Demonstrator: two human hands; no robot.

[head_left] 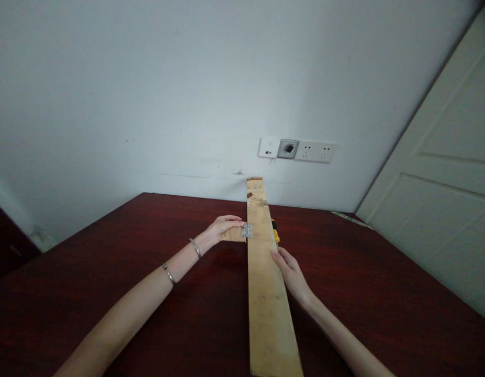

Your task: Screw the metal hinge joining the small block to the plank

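Note:
A long pale wooden plank (268, 293) lies lengthwise on the dark red table (148, 293), running away from me to the wall. A small metal hinge (247, 230) sits at its left edge, joining it to a short wooden piece (233, 234). My left hand (223, 228) is closed over that short piece, fingers reaching to the hinge. My right hand (290, 269) rests against the plank's right edge with fingers stretched out. A yellow and black tool (275, 231) lies just beyond my right hand, beside the plank.
A white wall stands behind the table with a row of sockets and switches (297, 150). A pale panelled door (442, 199) leans in at the right. A thin light strip (350, 219) lies at the table's far right corner.

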